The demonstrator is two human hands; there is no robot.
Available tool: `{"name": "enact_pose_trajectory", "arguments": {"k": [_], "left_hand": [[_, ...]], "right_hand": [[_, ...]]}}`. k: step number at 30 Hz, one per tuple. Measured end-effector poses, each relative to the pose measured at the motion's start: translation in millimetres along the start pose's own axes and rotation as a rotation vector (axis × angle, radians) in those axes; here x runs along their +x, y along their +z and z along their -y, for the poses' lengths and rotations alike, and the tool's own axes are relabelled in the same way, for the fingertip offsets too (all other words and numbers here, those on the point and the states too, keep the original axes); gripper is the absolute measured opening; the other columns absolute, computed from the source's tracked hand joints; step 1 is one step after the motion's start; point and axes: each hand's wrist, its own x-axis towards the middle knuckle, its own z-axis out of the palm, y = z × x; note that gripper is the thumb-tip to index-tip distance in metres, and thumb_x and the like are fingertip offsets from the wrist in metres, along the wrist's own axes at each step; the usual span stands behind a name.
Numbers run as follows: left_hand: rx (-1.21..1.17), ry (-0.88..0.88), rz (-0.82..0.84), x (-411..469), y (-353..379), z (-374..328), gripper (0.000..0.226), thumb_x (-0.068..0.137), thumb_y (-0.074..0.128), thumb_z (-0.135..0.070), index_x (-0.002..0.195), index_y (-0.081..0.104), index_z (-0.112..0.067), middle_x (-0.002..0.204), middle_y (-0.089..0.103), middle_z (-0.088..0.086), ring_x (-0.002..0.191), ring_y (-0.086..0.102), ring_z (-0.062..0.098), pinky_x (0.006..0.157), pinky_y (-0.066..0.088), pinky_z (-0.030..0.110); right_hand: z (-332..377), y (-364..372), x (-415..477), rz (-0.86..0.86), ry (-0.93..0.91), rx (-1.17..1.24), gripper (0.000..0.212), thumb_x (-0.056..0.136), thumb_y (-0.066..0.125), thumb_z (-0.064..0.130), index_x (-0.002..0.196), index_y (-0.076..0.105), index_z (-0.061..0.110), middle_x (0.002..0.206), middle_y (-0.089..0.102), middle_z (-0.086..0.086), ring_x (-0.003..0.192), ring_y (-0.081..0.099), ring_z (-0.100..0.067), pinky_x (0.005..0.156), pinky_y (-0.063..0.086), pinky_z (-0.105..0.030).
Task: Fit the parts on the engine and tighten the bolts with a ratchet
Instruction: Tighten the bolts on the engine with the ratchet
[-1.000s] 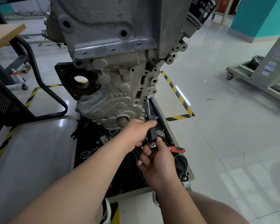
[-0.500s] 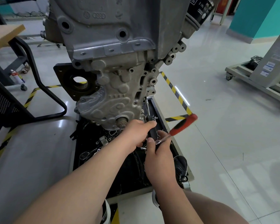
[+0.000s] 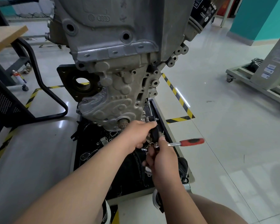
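Down at the lower right corner of the engine [image 3: 120, 46], my left hand [image 3: 137, 135] wraps the black part [image 3: 154, 134], steadying it on its mount so the bolt can bite, I judge. My right hand [image 3: 163, 159] pinches the ratchet [image 3: 191, 141] at its head, red handle jutting right with room to swing. Cast above are VW and four-ring emblems [image 3: 103, 18]. The oil filter [image 3: 200, 15] repeats them, but its small print is too cropped to read.

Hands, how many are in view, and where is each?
2. The left hand grips the black part low on the engine; the right hand, just below, holds the red-handled ratchet by its head.
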Motion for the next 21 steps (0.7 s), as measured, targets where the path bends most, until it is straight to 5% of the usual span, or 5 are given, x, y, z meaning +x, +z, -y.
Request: {"name": "enact_pose_trajectory", "arguments": {"k": [4,12,21], "left_hand": [[-0.005,0.013,-0.026,0.7,3.9,1.7,0.027,0.089,0.065,-0.036,0.071,0.055,-0.017,0.041,0.034,-0.011,0.031,0.024,0.007,0.035,0.018,0.015],[0.046,0.021,-0.063,3.5,4.6,4.2,0.027,0.086,0.066,-0.038,0.077,0.053,-0.015,0.057,0.031,0.001,0.040,0.022,0.012,0.037,0.017,0.017],[0.061,0.020,-0.043,2.7,4.2,2.2,0.031,0.084,0.065,-0.041,0.072,0.050,-0.016,0.057,0.032,-0.003,0.037,0.026,0.010,0.037,0.021,0.019]], "right_hand": [[2.7,2.4,-2.5,0.053,0.123,0.235,0.035,0.104,0.038,0.036,0.081,0.051,0.013,0.050,0.040,0.002,0.038,0.028,-0.012,0.043,0.038,-0.026],[-1.6,5.1,-2.1,0.102,0.173,0.285,0.037,0.105,0.035,0.037,0.083,0.053,0.013,0.051,0.039,0.002,0.040,0.026,-0.011,0.046,0.036,-0.027],[-2.9,-0.7,2.2,-0.010,-0.031,-0.098,0.029,0.101,0.039,0.035,0.087,0.048,0.011,0.051,0.044,0.003,0.038,0.036,-0.013,0.043,0.044,-0.026]]}}
